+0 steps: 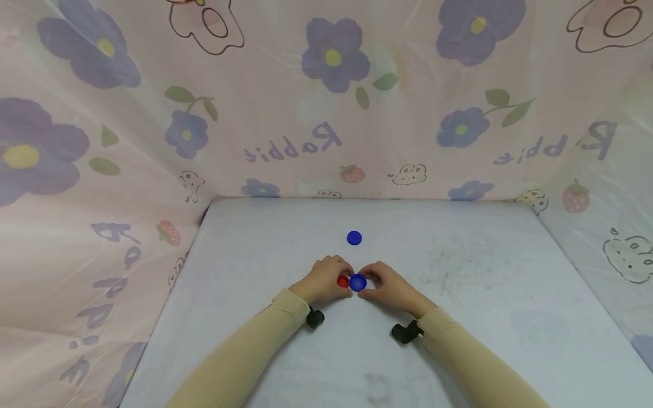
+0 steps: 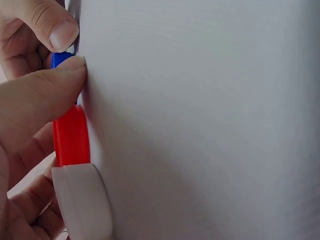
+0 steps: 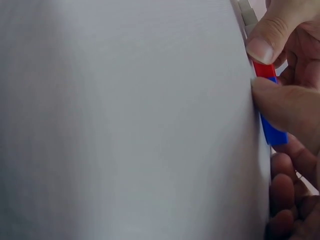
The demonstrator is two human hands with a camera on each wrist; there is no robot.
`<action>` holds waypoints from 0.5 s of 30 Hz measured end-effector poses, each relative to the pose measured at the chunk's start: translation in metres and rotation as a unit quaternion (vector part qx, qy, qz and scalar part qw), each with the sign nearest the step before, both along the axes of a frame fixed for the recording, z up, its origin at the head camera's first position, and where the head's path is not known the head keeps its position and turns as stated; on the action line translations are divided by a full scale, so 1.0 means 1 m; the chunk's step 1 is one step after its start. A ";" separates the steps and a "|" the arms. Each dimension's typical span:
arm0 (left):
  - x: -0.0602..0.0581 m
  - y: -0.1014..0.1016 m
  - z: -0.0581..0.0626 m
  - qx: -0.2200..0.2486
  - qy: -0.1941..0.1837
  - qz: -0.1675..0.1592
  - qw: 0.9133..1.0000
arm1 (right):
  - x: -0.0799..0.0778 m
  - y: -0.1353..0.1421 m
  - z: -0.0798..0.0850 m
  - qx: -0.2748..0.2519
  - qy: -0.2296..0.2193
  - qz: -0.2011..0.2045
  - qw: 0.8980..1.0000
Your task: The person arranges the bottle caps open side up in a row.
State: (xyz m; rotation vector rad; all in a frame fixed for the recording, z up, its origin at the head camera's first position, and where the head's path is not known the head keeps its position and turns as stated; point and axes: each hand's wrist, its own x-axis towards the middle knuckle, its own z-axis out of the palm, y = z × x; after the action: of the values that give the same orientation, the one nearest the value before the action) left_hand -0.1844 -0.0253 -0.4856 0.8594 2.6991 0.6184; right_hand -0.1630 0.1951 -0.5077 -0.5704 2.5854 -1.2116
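My left hand [image 1: 325, 279] curls round a small red plastic cap [image 1: 343, 281], with its thumb and index fingertips close to a blue cap beside it. From the other side, my right hand [image 1: 390, 288] pinches this round blue cap [image 1: 357, 283], whose raised rim faces up. Red and blue caps sit edge to edge on the table. In the left wrist view a white cap [image 2: 82, 202] stands against the red one [image 2: 73, 136], within the left hand's curl; the hand hides it from the head view. Part of the blue cap [image 3: 274, 134] shows below the right thumb.
Another blue cap [image 1: 354, 238] lies farther back on the white-covered table [image 1: 275, 226]. A printed cloth [image 1: 285, 102] rises behind the table and along both sides. Black wrist cameras [image 1: 405, 332] hang by both sleeves, close over the tabletop.
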 end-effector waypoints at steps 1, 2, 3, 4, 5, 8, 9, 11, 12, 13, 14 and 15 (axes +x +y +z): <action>0.000 0.000 0.000 0.001 0.000 0.000 1.000 | 0.000 0.000 0.000 0.001 -0.001 0.000 1.000; 0.000 0.000 0.000 0.003 -0.001 0.001 1.000 | 0.000 0.000 0.000 0.001 -0.002 -0.001 1.000; 0.000 0.000 0.000 0.004 -0.001 0.001 1.000 | 0.000 0.000 0.000 0.002 -0.002 0.000 1.000; 0.000 0.000 -0.001 0.004 0.000 0.002 1.000 | -0.001 0.000 0.000 0.002 -0.002 -0.001 1.000; 0.000 0.000 -0.001 0.003 0.000 0.002 1.000 | -0.001 0.000 0.000 0.004 -0.002 -0.001 1.000; 0.001 0.000 0.001 0.000 0.001 0.003 1.000 | -0.001 -0.001 0.002 0.012 -0.008 -0.002 1.000; 0.001 0.000 0.001 -0.001 0.000 0.002 1.000 | -0.001 0.000 0.002 0.019 -0.013 -0.002 1.000; 0.000 0.000 0.002 -0.002 -0.006 0.001 1.000 | -0.001 -0.001 0.007 0.029 -0.031 -0.005 0.999; 0.000 0.000 0.002 0.000 -0.013 0.003 1.000 | -0.002 -0.001 0.009 0.034 -0.040 -0.006 0.999; -0.001 -0.001 0.003 0.006 -0.021 0.006 1.000 | -0.003 0.000 0.012 0.038 -0.045 -0.007 0.998; -0.002 -0.002 0.004 0.011 -0.032 0.010 0.999 | -0.005 0.000 0.015 0.042 -0.049 -0.010 0.998; -0.004 -0.003 0.005 0.020 -0.044 0.016 0.999 | -0.007 0.000 0.018 0.042 -0.049 -0.012 0.998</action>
State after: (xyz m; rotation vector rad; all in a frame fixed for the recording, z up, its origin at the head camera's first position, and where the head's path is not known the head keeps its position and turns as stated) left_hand -0.1881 -0.0282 -0.4810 0.7811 2.6346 0.7030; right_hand -0.1696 0.1948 -0.4900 -0.4521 2.5543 -1.1027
